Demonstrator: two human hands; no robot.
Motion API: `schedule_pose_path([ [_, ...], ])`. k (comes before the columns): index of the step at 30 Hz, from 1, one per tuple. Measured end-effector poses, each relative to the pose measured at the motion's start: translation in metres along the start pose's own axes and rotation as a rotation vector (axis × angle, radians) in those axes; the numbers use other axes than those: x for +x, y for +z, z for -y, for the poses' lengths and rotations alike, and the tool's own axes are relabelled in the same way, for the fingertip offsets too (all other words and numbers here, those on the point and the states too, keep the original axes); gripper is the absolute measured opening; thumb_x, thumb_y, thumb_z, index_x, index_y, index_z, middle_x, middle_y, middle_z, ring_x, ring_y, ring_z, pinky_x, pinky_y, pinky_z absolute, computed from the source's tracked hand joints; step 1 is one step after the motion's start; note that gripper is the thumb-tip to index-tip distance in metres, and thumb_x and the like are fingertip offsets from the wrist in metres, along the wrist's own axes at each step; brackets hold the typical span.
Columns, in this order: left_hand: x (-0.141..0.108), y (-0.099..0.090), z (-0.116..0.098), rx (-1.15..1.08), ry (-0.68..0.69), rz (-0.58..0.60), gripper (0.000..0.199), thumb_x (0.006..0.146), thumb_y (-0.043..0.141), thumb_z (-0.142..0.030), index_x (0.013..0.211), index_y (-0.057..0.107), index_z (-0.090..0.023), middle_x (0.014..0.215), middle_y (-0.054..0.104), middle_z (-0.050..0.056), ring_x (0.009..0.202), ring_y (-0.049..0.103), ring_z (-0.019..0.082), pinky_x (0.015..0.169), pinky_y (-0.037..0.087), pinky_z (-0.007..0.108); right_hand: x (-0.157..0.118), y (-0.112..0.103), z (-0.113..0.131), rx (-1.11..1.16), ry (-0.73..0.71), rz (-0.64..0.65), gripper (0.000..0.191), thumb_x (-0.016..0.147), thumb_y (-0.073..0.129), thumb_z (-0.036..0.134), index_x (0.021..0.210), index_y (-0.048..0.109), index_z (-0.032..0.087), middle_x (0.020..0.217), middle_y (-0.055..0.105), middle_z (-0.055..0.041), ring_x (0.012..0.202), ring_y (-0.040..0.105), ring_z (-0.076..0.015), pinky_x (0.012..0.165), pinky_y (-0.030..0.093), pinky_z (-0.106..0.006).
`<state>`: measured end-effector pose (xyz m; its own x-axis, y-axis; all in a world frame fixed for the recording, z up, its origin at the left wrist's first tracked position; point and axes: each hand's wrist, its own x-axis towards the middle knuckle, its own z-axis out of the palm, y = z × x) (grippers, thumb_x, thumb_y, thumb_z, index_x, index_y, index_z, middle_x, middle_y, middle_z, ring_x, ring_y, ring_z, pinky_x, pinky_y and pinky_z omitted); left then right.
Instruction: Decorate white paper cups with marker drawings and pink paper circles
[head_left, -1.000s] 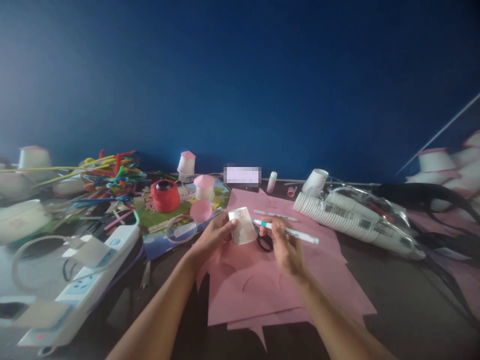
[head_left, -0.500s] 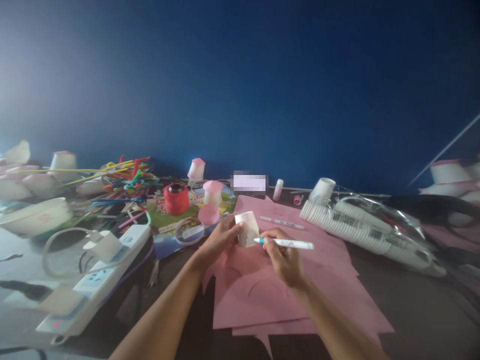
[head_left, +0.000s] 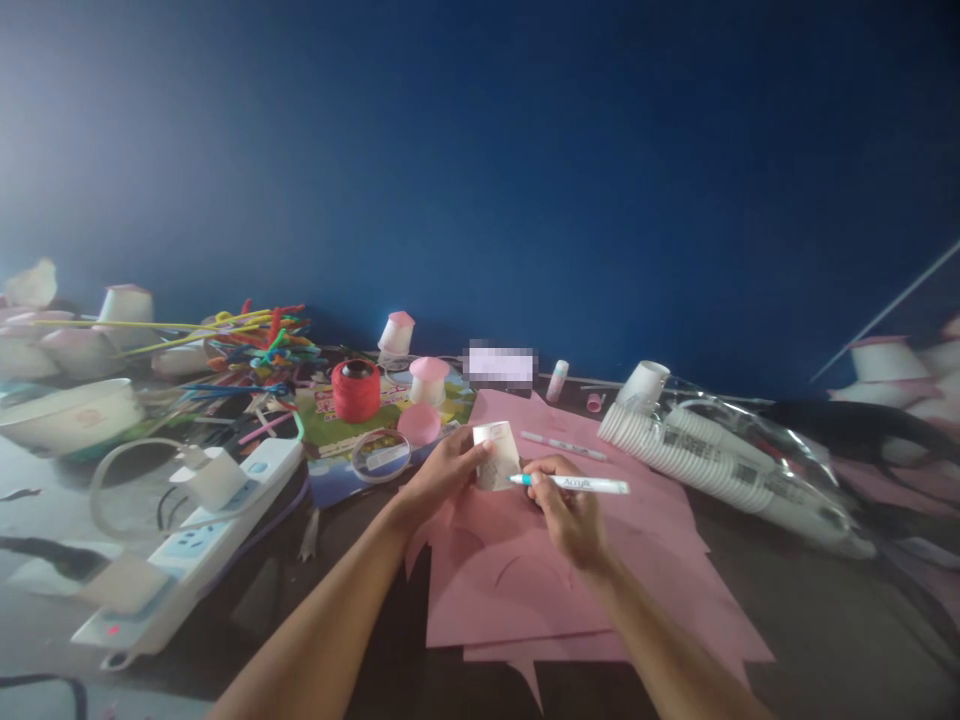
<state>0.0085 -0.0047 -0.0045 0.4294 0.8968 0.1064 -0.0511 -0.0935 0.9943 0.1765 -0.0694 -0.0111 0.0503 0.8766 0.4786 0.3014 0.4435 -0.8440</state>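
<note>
Over the pink paper sheets (head_left: 525,600), my left hand (head_left: 450,467) grips a small white paper cup (head_left: 495,462) by its side, thumb on the near face. Faint marks show on the cup's wall. My right hand (head_left: 566,510) is closed around a white acrylic marker (head_left: 589,485) with a blue-green end. The marker's tip points left and is at the cup's lower right edge; whether it touches, I cannot tell. A second, thinner white pen (head_left: 564,446) lies on the pink paper just beyond my right hand.
Left of the paper are a red thread spool (head_left: 356,391), a tape roll (head_left: 381,456), a pink-roofed cup (head_left: 430,380) and a power strip (head_left: 202,540). Pipe cleaners (head_left: 262,335) lie behind. Stacked paper cups (head_left: 697,460) in plastic lie right. A glue stick (head_left: 557,380) stands at the back.
The view has shifted slightly. Both hands keep their hold on the cup and marker, with the marker's tip still at the cup's lower right edge.
</note>
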Motion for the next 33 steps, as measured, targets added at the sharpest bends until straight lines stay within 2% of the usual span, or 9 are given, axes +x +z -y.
schedule_pose_path([
  [9,-0.0017,-0.0016,-0.002,0.045,0.005,-0.049,0.042,0.074,0.058,-0.052,0.086,0.057,-0.012,0.066,0.052,0.0,0.053,0.042,0.008,0.048,0.03,0.02,-0.001,0.0002,-0.0026,-0.018,0.006,0.002,0.021,0.088,0.046,0.034,0.079,0.057,0.019,0.058,0.048,0.0025,0.048,0.042,-0.0107,0.045,0.033,-0.022],
  [28,0.0,-0.0028,0.0022,0.007,0.028,0.024,0.034,0.079,0.055,-0.046,0.09,0.055,-0.013,0.071,0.051,-0.001,0.055,0.04,0.007,0.048,0.03,0.018,-0.0014,0.0008,-0.0025,-0.04,0.016,0.026,0.018,0.087,0.045,0.03,0.079,0.056,0.019,0.057,0.046,0.0035,0.048,0.037,-0.0097,0.045,0.03,-0.022],
  [33,0.0014,-0.0038,0.0043,0.048,0.011,-0.004,0.036,0.078,0.055,-0.047,0.089,0.055,-0.012,0.069,0.05,-0.001,0.054,0.041,0.007,0.047,0.03,0.018,-0.0012,-0.0005,-0.0018,0.017,0.031,0.053,0.019,0.087,0.046,0.03,0.076,0.055,0.018,0.058,0.046,0.0033,0.048,0.037,-0.0091,0.045,0.03,-0.022],
])
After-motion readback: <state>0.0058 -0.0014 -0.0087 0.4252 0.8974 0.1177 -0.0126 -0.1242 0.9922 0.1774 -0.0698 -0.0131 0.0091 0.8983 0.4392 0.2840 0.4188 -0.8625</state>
